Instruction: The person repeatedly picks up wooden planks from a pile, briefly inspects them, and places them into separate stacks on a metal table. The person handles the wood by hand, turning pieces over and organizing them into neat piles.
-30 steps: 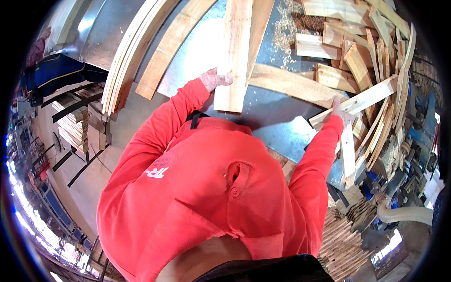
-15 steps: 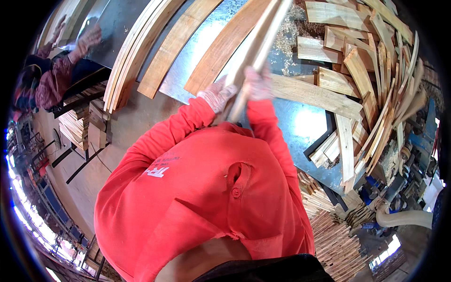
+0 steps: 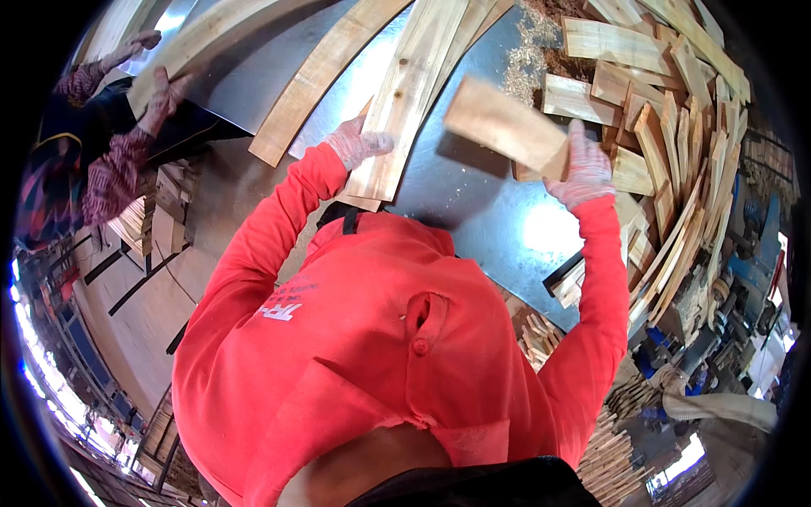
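Note:
Both my hands wear pale knitted gloves. My left hand (image 3: 361, 145) is closed on the left edge of a long wooden board (image 3: 410, 93), its thumb lying over the top face. This board lies flat over other curved boards on the shiny metal tabletop (image 3: 473, 198). Farther right, my right hand (image 3: 581, 171) grips the right end of a short wooden plank (image 3: 507, 125). The plank is tilted and blurred, held above the table. A curved board (image 3: 325, 72) lies to the left of my left hand.
A jumbled heap of wooden offcuts (image 3: 650, 127) covers the table's right side, with sawdust (image 3: 528, 63) beside it. At the left, a co-worker's gloved hands (image 3: 160, 97) hold a curved board (image 3: 224, 38). A ribbed hose (image 3: 718, 407) runs at lower right.
The long board went from on edge between both hands to lying flat. My right hand moved right and now holds a short plank. The co-worker has lifted curved wood from the left stack.

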